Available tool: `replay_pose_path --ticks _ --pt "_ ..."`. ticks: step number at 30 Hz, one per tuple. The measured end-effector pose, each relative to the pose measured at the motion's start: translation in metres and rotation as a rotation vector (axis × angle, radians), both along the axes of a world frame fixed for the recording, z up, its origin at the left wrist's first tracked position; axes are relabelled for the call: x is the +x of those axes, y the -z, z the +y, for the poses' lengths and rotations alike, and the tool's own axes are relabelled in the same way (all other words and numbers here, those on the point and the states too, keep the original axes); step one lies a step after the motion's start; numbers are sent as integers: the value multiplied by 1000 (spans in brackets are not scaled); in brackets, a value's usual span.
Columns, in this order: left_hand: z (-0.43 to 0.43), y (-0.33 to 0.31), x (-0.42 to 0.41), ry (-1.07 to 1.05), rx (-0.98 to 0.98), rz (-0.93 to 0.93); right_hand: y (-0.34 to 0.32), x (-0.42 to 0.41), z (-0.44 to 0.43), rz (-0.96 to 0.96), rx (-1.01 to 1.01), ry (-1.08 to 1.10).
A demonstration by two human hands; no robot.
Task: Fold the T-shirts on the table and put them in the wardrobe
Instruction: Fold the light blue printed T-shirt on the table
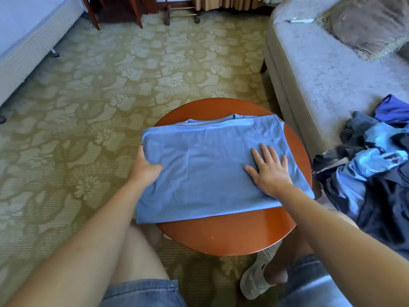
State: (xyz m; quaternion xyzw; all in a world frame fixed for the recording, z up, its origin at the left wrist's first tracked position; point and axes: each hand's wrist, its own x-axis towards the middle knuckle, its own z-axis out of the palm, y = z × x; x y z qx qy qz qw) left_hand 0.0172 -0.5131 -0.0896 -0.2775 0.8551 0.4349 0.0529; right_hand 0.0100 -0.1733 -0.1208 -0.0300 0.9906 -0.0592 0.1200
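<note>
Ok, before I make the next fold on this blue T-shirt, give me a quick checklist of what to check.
1. Left hand grips the left edge of the T-shirt: ok.
2. Right hand lies flat on the T-shirt, fingers spread: ok.
3. Cloth smooth, no big creases: ok.
4. T-shirt wholly on the table: not ok, its left side hangs past the rim.
5. Pile of clothes off the tabletop, on the sofa: ok.
6. Wardrobe ready: cannot tell, none in view.
</note>
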Motion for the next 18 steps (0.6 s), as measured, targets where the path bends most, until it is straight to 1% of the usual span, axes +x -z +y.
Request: replay_pose_path --ticks 2,5,7,9,11,13,15,16,17,18 --pt "-8 -3 2 79 74 -19 -3 4 -3 11 17 18" --pt "-15 -2 7 191 21 -3 -3 16 -9 28 12 -18" --pt "-17 -4 9 178 -26 30 0 21 -11 15 17 -43" --pt "-21 -11 8 153 -19 74 1 20 -14 11 22 -34" --pt "-24 -29 3 169 57 109 -2 20 -22 -12 25 -38" --pt "-26 -54 -3 210 183 110 -5 18 -32 -52 -2 -56" --pt "-21 -84 -7 288 293 81 -10 16 -39 -82 -101 -48" --pt "-15 -98 -9 337 322 71 -12 16 -41 -52 -191 -14" --pt "-6 -110 -10 381 336 64 -13 18 -40 28 -297 37" --pt "6 -120 -11 416 341 61 -15 22 -37 151 -400 98"
